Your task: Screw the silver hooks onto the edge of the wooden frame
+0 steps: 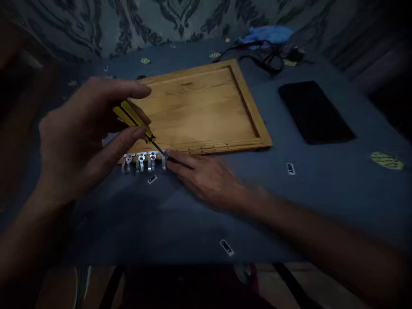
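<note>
Rectangular yellow-brown wooden tray-like panel [250, 101], raised rim around shallow recess, lying on blue-grey cloth-covered desk [337, 184]; wood grain visible within recess. Four silver metal hooks [152, 157] in row along near rim, left part. Left hand [75, 133]: fingers gripping yellow-and-black screwdriver [131, 115], slim shaft slanting down to fourth hook. Right hand [209, 177]: fingertips at same hook; whether pinching or pressing, cannot tell. Flat black rectangular slab [315, 112] right of panel.
</note>
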`<action>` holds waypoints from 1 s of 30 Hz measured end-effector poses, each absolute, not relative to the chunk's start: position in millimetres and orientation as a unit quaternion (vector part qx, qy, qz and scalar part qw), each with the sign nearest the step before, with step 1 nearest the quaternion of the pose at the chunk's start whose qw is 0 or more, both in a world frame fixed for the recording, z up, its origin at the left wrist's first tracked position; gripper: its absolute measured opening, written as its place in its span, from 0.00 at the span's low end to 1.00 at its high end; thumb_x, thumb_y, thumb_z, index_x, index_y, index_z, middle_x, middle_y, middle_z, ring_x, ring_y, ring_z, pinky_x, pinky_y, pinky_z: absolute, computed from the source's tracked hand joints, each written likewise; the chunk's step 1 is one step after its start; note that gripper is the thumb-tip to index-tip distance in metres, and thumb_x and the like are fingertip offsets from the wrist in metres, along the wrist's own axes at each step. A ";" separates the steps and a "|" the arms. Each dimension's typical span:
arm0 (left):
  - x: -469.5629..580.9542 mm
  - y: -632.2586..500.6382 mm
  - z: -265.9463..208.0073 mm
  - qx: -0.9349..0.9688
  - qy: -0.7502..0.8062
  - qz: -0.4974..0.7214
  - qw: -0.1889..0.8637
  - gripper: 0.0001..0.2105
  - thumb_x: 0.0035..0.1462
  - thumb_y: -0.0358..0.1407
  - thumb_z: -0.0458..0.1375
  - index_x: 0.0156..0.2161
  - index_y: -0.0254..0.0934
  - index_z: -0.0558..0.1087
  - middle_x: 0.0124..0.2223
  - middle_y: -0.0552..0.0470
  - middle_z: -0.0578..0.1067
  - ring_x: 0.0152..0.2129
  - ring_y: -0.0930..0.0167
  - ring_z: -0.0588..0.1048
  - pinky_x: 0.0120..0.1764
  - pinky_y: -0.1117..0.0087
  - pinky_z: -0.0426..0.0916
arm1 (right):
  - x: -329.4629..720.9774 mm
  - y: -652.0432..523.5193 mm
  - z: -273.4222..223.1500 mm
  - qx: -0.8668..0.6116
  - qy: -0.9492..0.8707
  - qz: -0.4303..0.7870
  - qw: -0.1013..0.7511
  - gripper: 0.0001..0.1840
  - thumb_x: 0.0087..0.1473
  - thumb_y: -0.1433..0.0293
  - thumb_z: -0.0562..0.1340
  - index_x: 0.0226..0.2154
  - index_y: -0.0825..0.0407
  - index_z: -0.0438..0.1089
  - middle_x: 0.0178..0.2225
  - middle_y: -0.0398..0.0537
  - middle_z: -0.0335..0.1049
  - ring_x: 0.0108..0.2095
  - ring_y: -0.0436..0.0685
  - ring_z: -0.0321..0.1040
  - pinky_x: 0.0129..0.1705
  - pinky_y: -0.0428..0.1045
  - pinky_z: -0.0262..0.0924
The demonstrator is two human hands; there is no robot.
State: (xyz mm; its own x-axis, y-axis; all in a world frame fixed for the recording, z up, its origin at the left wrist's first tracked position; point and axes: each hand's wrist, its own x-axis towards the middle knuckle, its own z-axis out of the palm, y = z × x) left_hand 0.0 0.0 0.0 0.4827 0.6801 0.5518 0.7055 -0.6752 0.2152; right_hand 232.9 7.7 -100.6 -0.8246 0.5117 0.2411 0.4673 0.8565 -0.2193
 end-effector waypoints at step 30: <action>8.4 -4.9 -2.2 -0.826 -0.451 -0.338 -0.017 0.19 0.60 0.42 0.65 0.55 0.41 0.74 0.49 0.54 0.77 0.36 0.73 0.77 0.36 0.68 0.75 | 233.7 6.2 -104.5 -0.255 -0.954 0.065 0.146 0.27 0.66 0.76 0.54 0.66 0.55 0.62 0.69 0.58 0.60 0.54 0.66 0.75 0.44 0.58 0.76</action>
State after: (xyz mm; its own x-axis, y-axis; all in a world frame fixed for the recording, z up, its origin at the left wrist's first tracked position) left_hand 8.4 -4.9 -2.2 0.3642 0.7567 0.5429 0.7334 -0.5923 0.3335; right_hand 233.7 6.2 -104.5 -0.8273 0.5056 0.2448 0.4678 0.8614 -0.1978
